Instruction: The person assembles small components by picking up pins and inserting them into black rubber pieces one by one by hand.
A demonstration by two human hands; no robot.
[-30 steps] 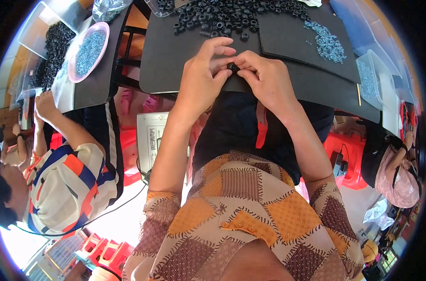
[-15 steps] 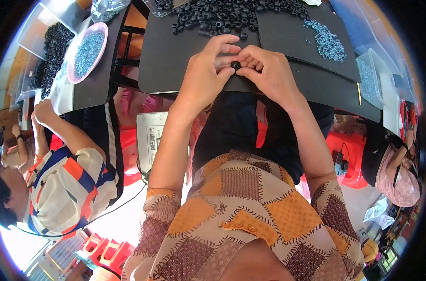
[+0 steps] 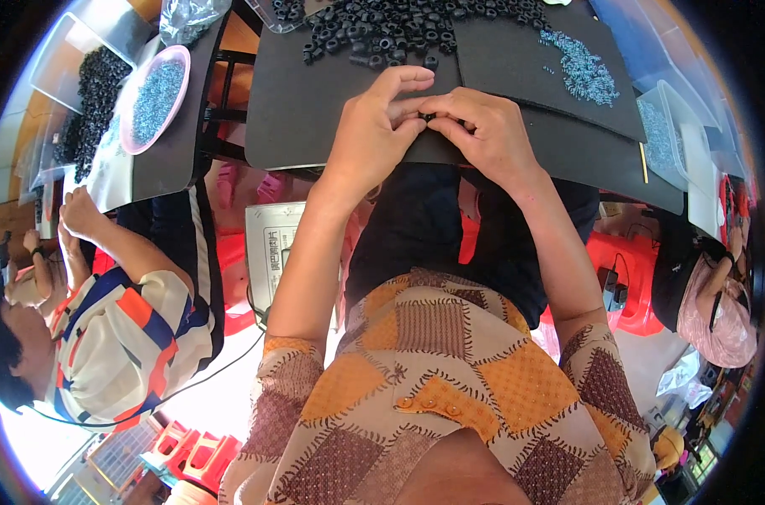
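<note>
Pinching a small black part (image 3: 426, 117) over the near edge of the tabletop (image 3: 286, 118), the left hand (image 3: 372, 126) and right hand (image 3: 488, 135) have thumbs and fingertips drawn narrow on it, presumably for fine control. Loose black ring-shaped parts (image 3: 391, 32) lie just beyond, seemingly for easy reach; blue pieces (image 3: 588, 74) sit apart on a black board (image 3: 500, 76).
</note>
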